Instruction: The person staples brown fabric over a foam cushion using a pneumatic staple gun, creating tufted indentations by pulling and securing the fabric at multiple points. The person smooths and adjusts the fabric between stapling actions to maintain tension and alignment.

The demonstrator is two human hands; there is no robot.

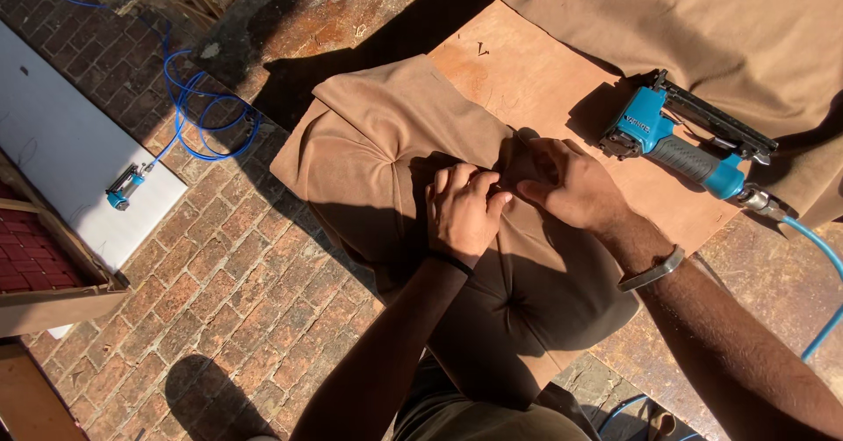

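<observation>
My left hand (463,210) and my right hand (565,183) are together over the middle of the tan cushion (386,142), fingertips meeting where the fabric puckers into a tuft. Both are curled and pinching at the cloth there; the spot itself sits in shadow, so I cannot tell whether a button or thread is between my fingers. A dark band circles my left wrist and a metal bracelet (652,271) my right.

The cushion lies on a plywood board (527,76), with its near edge hanging toward me and its far corner folded over. A second tuft (507,288) dimples the cushion nearer to me than my hands. Just right of the cushion, on the board, rests a blue pneumatic stapler (680,142), untouched, its blue air hose (817,248) trailing off to the right. Beyond the cushion, a loose sheet of the same tan fabric (702,28) covers the far end of the board.

Left of the cushion is brick paving (219,274), with a coiled blue hose (202,116) and, further left, a white panel (61,142) carrying a second small blue tool (126,185).
</observation>
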